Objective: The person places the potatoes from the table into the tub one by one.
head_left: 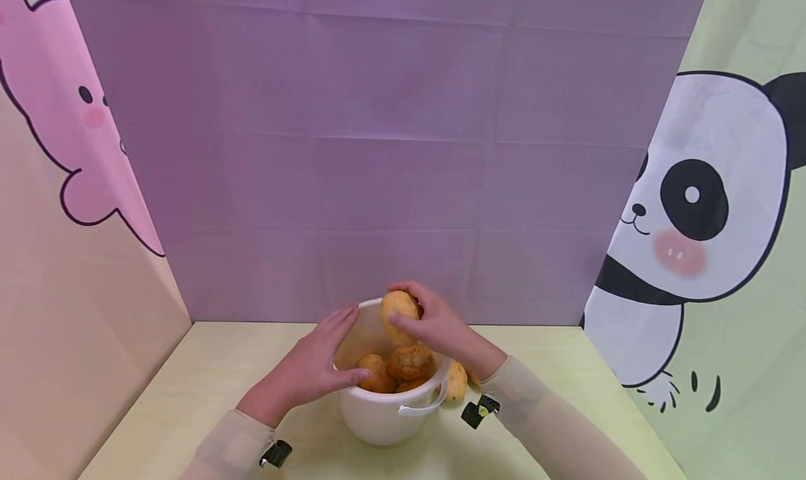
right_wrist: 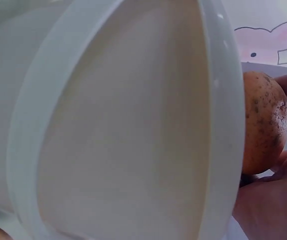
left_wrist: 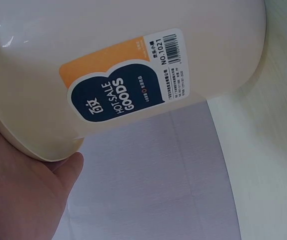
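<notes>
A white bucket with several potatoes inside stands on the table. My left hand grips its rim on the left, the thumb reaching over the front edge. In the left wrist view, the left hand lies along the rim of the bucket, whose side carries a printed label. My right hand holds a potato above the bucket's opening, at its back right. The right wrist view has that potato between the fingers and thumb, partly hidden behind the bucket's rim.
Beside the bucket on the right lie more potatoes, partly covered by the right forearm. The bucket's handle hangs at its front right. A purple cloth backdrop rises behind the pale table.
</notes>
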`<state>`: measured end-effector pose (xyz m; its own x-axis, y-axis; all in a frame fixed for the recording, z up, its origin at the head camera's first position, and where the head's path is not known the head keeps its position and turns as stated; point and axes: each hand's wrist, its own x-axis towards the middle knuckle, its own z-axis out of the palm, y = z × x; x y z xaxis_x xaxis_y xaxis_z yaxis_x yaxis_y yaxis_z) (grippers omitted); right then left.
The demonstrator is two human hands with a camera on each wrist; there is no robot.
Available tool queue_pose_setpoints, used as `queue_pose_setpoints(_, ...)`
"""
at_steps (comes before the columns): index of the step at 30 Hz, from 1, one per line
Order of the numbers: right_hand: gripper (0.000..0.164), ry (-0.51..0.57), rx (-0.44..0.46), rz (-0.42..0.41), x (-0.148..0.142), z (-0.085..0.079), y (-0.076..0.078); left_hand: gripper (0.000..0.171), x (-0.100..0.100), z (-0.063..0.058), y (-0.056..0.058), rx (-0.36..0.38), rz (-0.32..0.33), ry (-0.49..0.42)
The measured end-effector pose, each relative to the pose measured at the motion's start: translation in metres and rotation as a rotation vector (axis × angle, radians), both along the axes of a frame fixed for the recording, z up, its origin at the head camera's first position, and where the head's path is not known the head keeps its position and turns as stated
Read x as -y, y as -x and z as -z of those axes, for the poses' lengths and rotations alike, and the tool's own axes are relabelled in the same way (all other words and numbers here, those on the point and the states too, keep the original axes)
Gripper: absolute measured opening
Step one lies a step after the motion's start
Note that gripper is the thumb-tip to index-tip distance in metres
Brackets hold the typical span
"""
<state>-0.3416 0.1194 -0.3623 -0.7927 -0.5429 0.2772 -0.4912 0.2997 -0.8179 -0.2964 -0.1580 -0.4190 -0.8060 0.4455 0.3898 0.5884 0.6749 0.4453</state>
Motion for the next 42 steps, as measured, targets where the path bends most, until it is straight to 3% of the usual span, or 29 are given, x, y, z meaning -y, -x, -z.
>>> queue_pose_setpoints(12,0.056,-0.026,-0.025,-0.045,0.014,-0.003,-0.008,0.111,0.000,0.001,0.001,0.012,-0.006,0.003)
queue_pose_setpoints(20,0.055,-0.044,-0.088,-0.076,0.017,-0.004,-0.007,0.110,-0.001,0.001,0.001,0.009,-0.010,0.008)
queue_pose_setpoints(42,0.052,-0.045,-0.096,-0.043,0.005,-0.001,-0.002,0.114,0.000,0.002,0.001,0.038,-0.017,-0.014)
